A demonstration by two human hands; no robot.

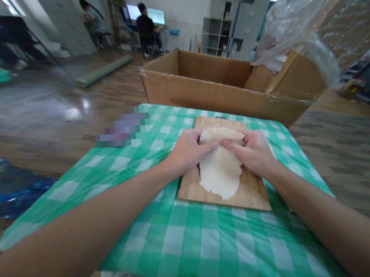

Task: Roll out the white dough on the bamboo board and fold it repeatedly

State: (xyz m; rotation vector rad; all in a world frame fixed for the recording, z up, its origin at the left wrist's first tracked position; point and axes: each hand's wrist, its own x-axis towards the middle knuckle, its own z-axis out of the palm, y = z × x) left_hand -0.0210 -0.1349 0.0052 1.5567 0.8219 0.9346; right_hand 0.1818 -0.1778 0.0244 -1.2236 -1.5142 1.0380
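A thin, flattened sheet of pale dough (221, 174) with a ragged near edge lies over a wooden cutting board (191, 188). Its far part is lifted and folded between my two hands. My left hand (192, 148) grips it from the left, thumb on top and fingers underneath. From the right, my right hand (252, 150) grips the dough the same way, and the two thumb tips nearly meet at the middle. The fingers beneath the dough are hidden. A bit of metal at the board's far end shows only in part.
A green-and-white checked cloth (166, 232) covers the table. Just beyond its far edge stands a large open cardboard box (207, 90) with clear plastic wrap (297, 25) at its right. A pixelated item (121, 130) lies at the table's left edge. Two people sit in the background.
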